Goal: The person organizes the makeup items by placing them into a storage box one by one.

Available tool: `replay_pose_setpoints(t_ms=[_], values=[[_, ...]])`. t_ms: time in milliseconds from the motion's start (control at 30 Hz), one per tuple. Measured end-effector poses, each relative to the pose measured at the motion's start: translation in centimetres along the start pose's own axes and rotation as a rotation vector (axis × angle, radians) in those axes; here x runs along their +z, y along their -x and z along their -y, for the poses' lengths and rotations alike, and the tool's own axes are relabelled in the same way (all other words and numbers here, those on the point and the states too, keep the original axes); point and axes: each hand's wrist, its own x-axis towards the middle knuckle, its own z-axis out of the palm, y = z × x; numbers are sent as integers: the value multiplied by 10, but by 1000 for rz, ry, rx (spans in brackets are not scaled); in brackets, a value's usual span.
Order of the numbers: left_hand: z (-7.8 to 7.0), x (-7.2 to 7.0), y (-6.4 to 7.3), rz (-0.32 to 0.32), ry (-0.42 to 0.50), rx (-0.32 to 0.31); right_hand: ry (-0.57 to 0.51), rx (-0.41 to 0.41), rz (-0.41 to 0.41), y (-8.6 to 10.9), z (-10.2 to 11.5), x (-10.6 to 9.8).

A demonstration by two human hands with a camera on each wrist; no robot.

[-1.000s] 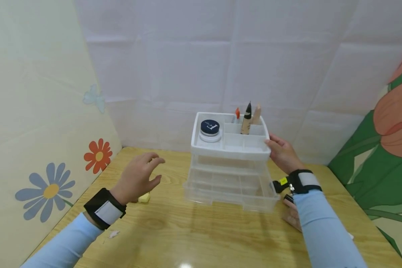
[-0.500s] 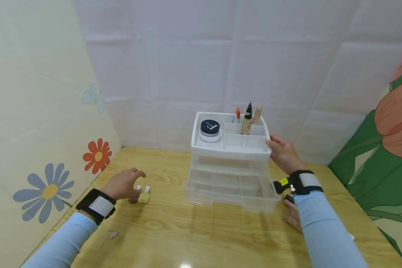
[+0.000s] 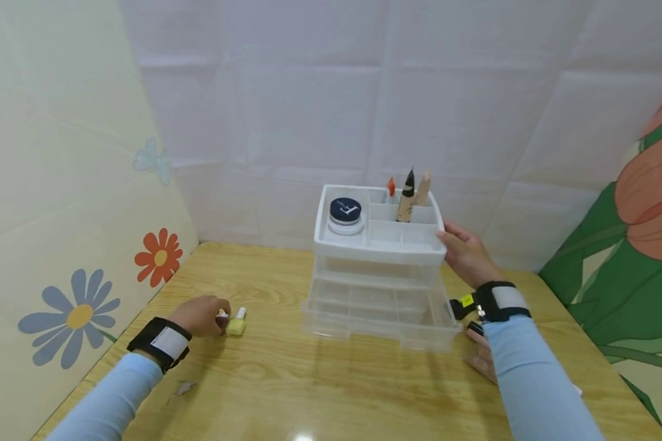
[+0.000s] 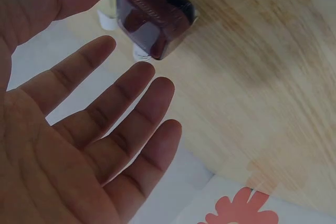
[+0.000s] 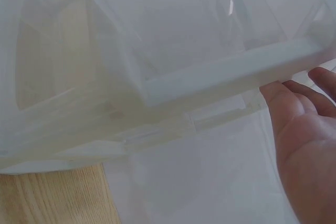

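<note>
In the head view my left hand (image 3: 201, 315) is low at the left, beside a dark red nail polish bottle (image 3: 222, 320). The left wrist view has that bottle (image 4: 155, 17) near the fingertips, with thumb and fingers spread apart. A yellow nail polish bottle (image 3: 236, 323) with a white cap lies right of it. My right hand (image 3: 469, 254) holds the right rim of a clear plastic drawer organizer (image 3: 380, 251), thumb on the white top tray. In the right wrist view the fingertips meet the organizer's (image 5: 220, 74) edge.
On the top tray stand a round jar (image 3: 346, 214) with a dark blue lid, a beige tube (image 3: 405, 202) with a black cap and a red-tipped item (image 3: 391, 187). Pinkish items (image 3: 480, 352) lie by the right forearm. A pale scrap (image 3: 184, 388) marks the wooden table (image 3: 287, 392).
My left hand has moved down and left to the dark red bottle, its fingers now beside it. The right hand stays on the organizer.
</note>
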Motion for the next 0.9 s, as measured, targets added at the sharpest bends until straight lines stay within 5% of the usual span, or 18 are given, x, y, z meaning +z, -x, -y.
replay_pose_setpoints(t_ms=[500, 900], values=[[8, 19, -5, 18, 15, 4, -68, -41, 1, 1, -2, 2], [6, 16, -7, -5, 9, 54, -87, -44, 3, 1, -1, 2]])
